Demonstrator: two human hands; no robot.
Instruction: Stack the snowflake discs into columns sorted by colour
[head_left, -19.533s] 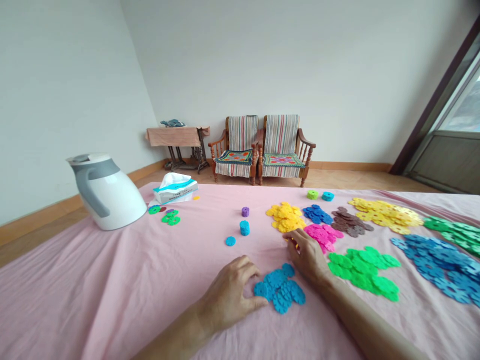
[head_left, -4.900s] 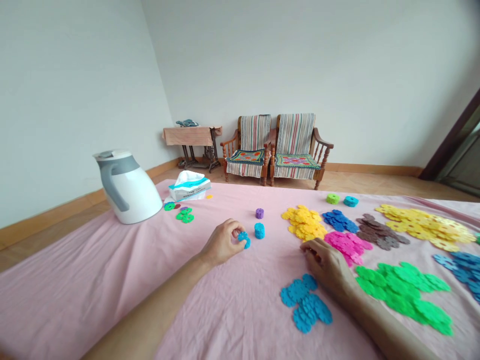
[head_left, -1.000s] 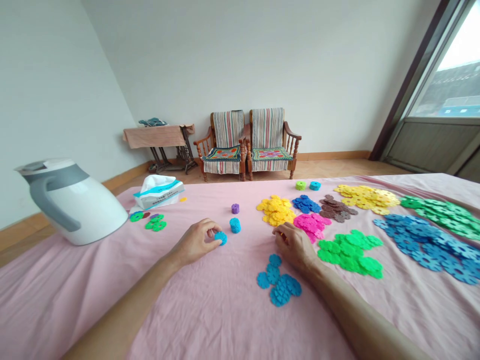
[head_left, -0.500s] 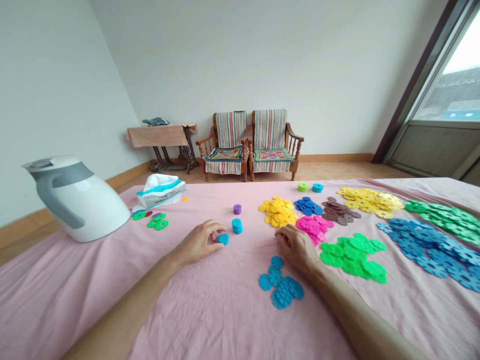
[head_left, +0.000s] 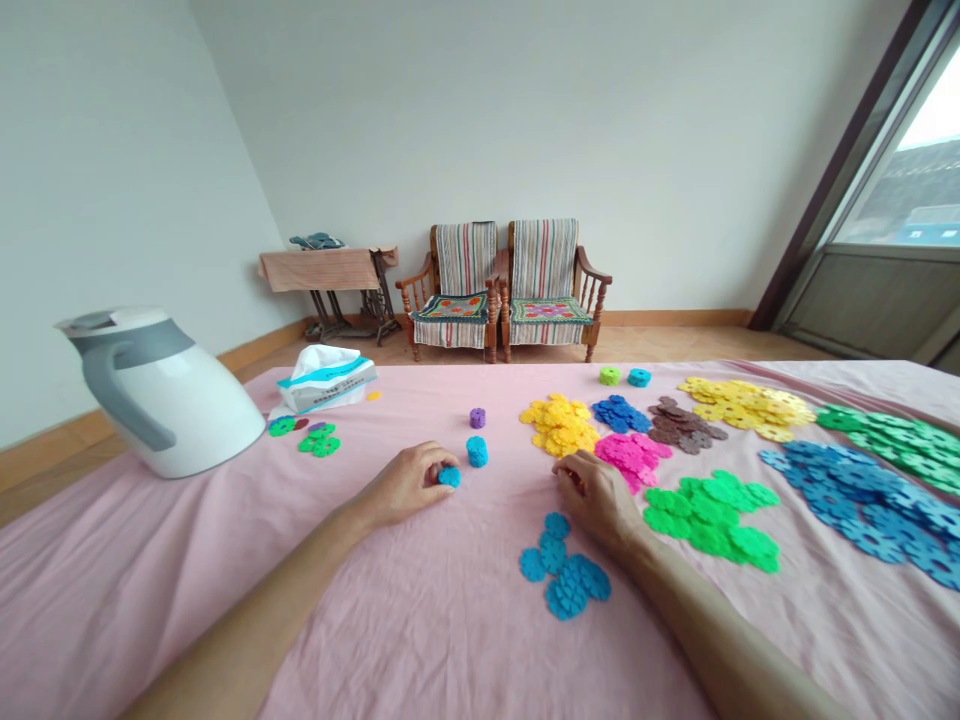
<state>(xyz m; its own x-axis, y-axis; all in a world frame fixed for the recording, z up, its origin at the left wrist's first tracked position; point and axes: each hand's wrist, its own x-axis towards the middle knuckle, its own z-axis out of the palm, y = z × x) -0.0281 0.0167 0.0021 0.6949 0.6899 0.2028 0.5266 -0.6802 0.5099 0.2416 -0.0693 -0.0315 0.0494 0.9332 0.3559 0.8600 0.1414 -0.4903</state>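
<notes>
My left hand curls its thumb and fingers round a small stack of blue flower-shaped plastic discs on the pink cloth. Just beyond it stands a taller stack of blue discs, with a purple stack behind that. On the cloth beside the pink discs rests my right hand, its fingers curled in; whatever they hold is hidden. Loose blue discs lie nearer to me, left of my right forearm.
Piles of yellow, dark blue, brown and bright green discs spread to the right, with larger discs beyond. A jug and a tissue pack stand on the left. Two chairs are past the table.
The view has shifted slightly. My left thumb and fingers look closer round the small blue stack. My right hand stays curled in about the same place.
</notes>
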